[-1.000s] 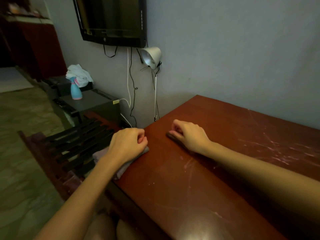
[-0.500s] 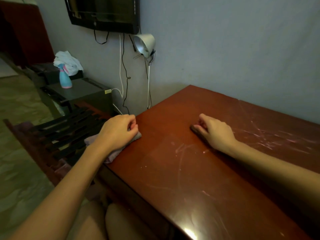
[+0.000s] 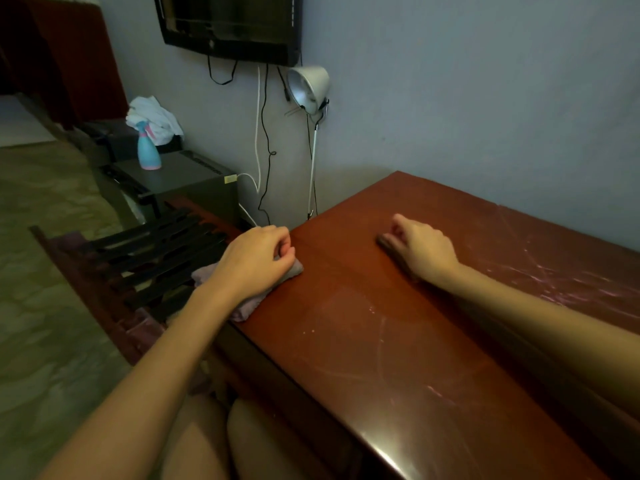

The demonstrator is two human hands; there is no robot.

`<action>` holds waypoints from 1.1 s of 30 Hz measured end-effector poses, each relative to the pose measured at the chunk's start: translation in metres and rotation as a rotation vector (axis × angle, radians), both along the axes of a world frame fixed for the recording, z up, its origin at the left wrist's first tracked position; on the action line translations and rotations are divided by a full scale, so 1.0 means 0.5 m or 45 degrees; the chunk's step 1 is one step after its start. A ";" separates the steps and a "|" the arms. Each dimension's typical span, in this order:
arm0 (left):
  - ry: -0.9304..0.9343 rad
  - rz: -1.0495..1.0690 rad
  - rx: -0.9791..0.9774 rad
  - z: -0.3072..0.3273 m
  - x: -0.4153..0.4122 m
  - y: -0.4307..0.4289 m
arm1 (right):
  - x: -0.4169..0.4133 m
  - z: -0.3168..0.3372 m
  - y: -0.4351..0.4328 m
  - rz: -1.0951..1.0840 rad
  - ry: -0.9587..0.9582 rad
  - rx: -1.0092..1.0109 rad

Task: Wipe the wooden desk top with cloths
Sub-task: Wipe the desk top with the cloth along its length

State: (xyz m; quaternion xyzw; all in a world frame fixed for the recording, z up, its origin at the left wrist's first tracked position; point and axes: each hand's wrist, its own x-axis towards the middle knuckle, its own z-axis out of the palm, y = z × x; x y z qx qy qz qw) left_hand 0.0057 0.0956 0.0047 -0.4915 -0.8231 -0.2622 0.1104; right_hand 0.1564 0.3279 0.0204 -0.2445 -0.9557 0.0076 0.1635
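Observation:
The reddish wooden desk top [image 3: 398, 341] runs from the middle of the view to the right, with pale streaks and specks on it. At its left edge my left hand [image 3: 256, 265] grips a pale lilac-grey cloth [image 3: 242, 306], which hangs partly over the edge. Farther right, my right hand [image 3: 422, 251] lies on the desk with its fingers curled over a dark cloth [image 3: 389, 249]. Most of that cloth is hidden under the hand.
A dark slatted wooden chair [image 3: 149, 265] stands just left of the desk. Behind it a low cabinet [image 3: 187, 178] bears a blue spray bottle [image 3: 147, 147] and a white rag [image 3: 152, 117]. A clamp lamp [image 3: 310, 86], cables and a wall screen [image 3: 232, 26] are above.
My right hand with the dark cloth slid to the right across the desk, away from my left hand, then back a little. My left hand stayed at the desk's left edge.

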 end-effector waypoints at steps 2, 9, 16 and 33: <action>0.003 0.002 0.005 -0.002 -0.002 0.001 | 0.050 -0.002 -0.006 -0.033 -0.023 0.006; -0.023 0.039 0.021 0.000 0.000 0.005 | 0.061 0.002 -0.201 0.284 -0.076 0.085; 0.003 0.048 0.035 0.000 0.003 0.001 | -0.106 0.007 -0.165 0.174 -0.038 0.003; 0.008 0.077 0.050 0.009 0.015 -0.006 | 0.003 0.000 -0.317 0.492 -0.023 0.049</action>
